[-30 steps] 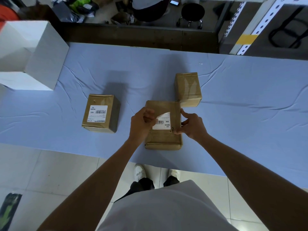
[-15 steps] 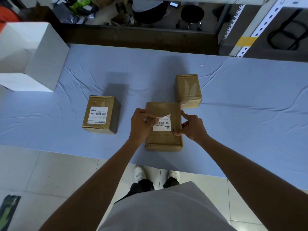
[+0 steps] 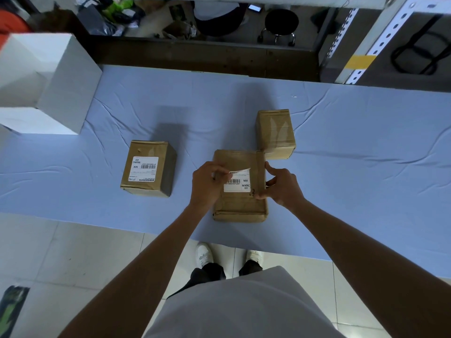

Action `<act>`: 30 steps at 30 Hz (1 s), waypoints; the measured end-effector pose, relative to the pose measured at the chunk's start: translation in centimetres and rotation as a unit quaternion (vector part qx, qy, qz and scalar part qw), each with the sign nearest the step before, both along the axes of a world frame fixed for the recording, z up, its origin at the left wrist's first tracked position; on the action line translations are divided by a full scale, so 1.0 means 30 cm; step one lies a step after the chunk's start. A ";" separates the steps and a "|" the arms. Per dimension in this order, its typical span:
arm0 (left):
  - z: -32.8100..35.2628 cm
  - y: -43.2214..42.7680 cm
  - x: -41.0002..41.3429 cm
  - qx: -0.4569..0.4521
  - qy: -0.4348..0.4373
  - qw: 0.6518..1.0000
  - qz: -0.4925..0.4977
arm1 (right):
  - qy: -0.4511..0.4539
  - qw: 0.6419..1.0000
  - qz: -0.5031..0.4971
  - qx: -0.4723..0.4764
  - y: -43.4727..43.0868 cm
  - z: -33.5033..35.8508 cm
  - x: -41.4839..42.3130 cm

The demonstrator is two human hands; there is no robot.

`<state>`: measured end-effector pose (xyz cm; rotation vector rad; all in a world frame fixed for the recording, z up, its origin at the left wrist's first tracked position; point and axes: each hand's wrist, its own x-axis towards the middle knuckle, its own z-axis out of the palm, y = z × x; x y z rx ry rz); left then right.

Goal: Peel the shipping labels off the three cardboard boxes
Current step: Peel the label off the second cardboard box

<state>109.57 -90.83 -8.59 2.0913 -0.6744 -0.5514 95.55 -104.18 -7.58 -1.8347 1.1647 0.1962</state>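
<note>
**Desk:** What does the frame show?

**Photographer:** A person stands at a blue-covered table (image 3: pixel 366 154), mid-peel. The left hand (image 3: pixel 207 181) pinches the lifted top edge of the label (image 3: pixel 238 186) on the box (image 3: pixel 240 206) nearest them. The right hand (image 3: pixel 280 185) grips that box's right edge, thumb on top, holding it down.

**Desk:** What is new against a second ago?

**Photographer:** Then only the label's top left part was up. Now the whole top strip is curled back toward the person, its pale underside showing. The lower part, with the barcode and "MXRC 03", remains stuck. The box itself has not shifted.

**Desk:** So where does the job stand?

**Photographer:** This label is partly off, I judge, and the paper is coming away in one piece so far. The left box (image 3: pixel 146 167), well apart to the left, carries a second label (image 3: pixel 144 168), flat and untouched. The far box (image 3: pixel 274 132) sits at the box's far right corner, seemingly touching it, and shows only tape on top. Whether its label is gone or sits on a hidden face, I cannot tell from this angle.

**Desk:** Any risk?

**Photographer:** A tear, probably, if the pull turns steep. A low, steady draw toward the body looks safer.
</note>
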 end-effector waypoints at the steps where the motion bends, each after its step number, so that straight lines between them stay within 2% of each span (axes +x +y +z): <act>1: -0.002 0.001 0.000 0.000 0.002 1.000 0.000 | 0.000 1.000 0.000 0.000 0.000 0.001 0.000; 30: -0.006 0.002 0.034 0.025 0.039 0.999 -0.018 | -0.005 1.000 -0.004 0.000 0.004 0.002 -0.002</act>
